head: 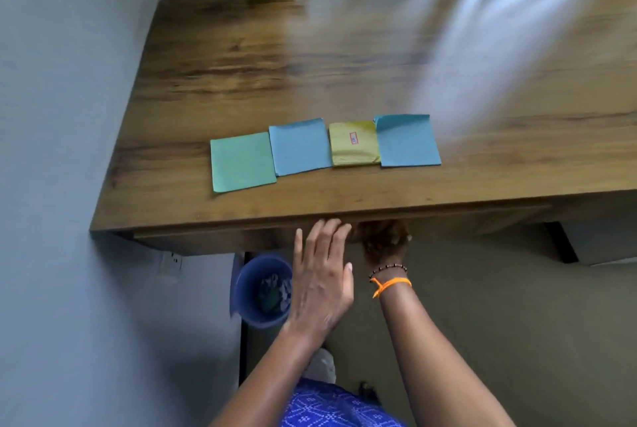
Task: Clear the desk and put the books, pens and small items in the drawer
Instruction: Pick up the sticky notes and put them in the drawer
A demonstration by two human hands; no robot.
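Head view: wooden desk [344,47] fills the upper and middle frame; four flat items lie in a row at centre, just back from the near edge, long axis of the row running left-right: green book [242,162], blue book [299,147], yellow book [353,147] with a small red label, and a second blue one [408,142] overlapping the yellow's right side. Drawer front [206,240] sits under the near edge, looks closed. Left hand [322,275], lower centre, is flat and spread, holding nothing, fingertips touching the desk's lip. Right hand [384,242] is tucked under the edge beside it, in shadow and blurred; cannot tell whether it grips anything. Blue bin [248,288] stands on the floor at lower left. Judgement: drawer must come out toward the body first; books lie straight up-frame from both hands, the left nearer the blue and green, the right nearer the yellow.
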